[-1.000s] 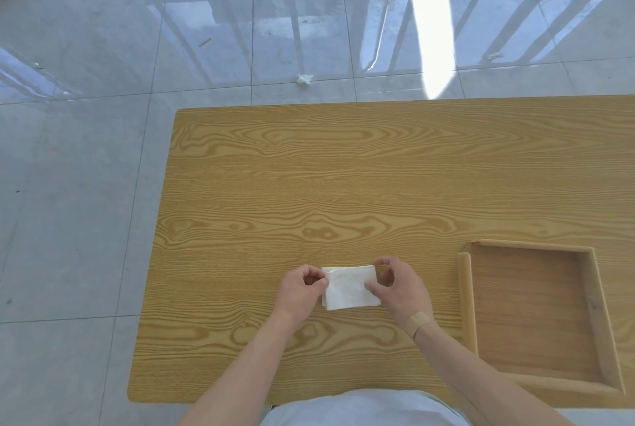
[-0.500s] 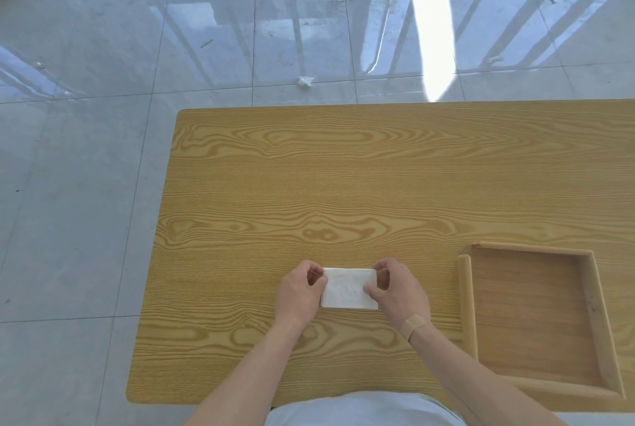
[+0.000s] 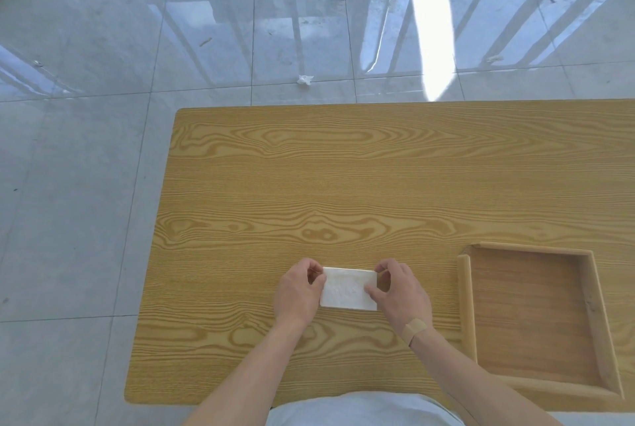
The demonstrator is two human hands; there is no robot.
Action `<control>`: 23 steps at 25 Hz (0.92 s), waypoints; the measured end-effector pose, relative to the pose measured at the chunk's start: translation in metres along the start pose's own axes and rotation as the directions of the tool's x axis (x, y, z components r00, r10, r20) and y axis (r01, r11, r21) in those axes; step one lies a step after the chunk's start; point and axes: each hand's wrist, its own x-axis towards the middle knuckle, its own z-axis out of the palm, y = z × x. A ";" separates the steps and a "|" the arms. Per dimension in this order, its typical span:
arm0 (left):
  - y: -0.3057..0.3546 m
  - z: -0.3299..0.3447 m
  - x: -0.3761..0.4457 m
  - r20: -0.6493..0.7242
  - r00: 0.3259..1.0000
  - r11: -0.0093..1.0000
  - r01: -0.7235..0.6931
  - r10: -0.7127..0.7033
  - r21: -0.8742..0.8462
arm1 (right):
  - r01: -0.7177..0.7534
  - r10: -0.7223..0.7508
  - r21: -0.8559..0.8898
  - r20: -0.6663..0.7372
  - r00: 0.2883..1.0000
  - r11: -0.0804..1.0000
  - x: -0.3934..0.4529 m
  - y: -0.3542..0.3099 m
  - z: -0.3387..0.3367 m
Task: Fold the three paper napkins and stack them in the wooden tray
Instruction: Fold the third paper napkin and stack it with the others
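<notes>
A white paper napkin (image 3: 345,290), folded into a small rectangle, lies flat on the wooden table (image 3: 343,185) near its front edge. My left hand (image 3: 297,293) pinches the napkin's left edge. My right hand (image 3: 400,291), with a plaster at the wrist, pinches its right edge with thumb and fingers. The wooden tray (image 3: 465,298) stands to the right of my right hand, a hand's width away, and nothing lies in it. I see only this one napkin on the table.
The table's left edge and far edge drop off to a glossy grey tiled floor. A crumpled scrap of white paper (image 3: 304,79) lies on the floor beyond the far edge. My white-clothed torso (image 3: 360,410) is at the bottom.
The napkin was tilted and held slightly raised; it now lies flat and squared on the table. Both hands stayed on its two ends and shifted only slightly.
</notes>
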 end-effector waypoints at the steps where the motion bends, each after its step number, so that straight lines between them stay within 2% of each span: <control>1: -0.001 0.000 0.001 -0.013 0.999 0.998 -0.046 0.047 0.041 | 0.013 -0.014 -0.018 -0.014 1.000 1.000 0.000 0.000 0.000; 4: -0.001 -0.003 0.005 0.077 0.977 0.959 -0.212 0.200 0.191 | 0.120 -0.124 -0.152 -0.018 0.992 0.981 0.002 0.000 0.001; 6: 0.002 -0.006 0.011 0.174 0.956 0.903 -0.282 0.236 0.323 | 0.201 -0.201 -0.264 0.025 0.979 0.943 0.005 -0.002 0.001; 9: 0.009 -0.007 0.015 0.205 0.947 0.842 -0.315 0.247 0.438 | 0.246 -0.241 -0.328 0.056 0.969 0.912 0.006 -0.004 0.002; 14: 0.017 -0.003 0.015 0.233 0.947 0.853 -0.302 0.219 0.425 | 0.246 -0.232 -0.328 0.082 0.969 0.912 0.009 -0.015 0.002; 19: 0.013 -0.003 0.012 0.227 0.957 0.912 -0.251 0.182 0.323 | 0.222 -0.196 -0.314 0.111 0.974 0.923 0.009 -0.018 0.001; 23: 0.007 -0.004 0.008 0.254 0.943 0.891 -0.297 0.217 0.343 | 0.223 -0.200 -0.378 0.100 0.975 0.899 0.003 -0.018 0.001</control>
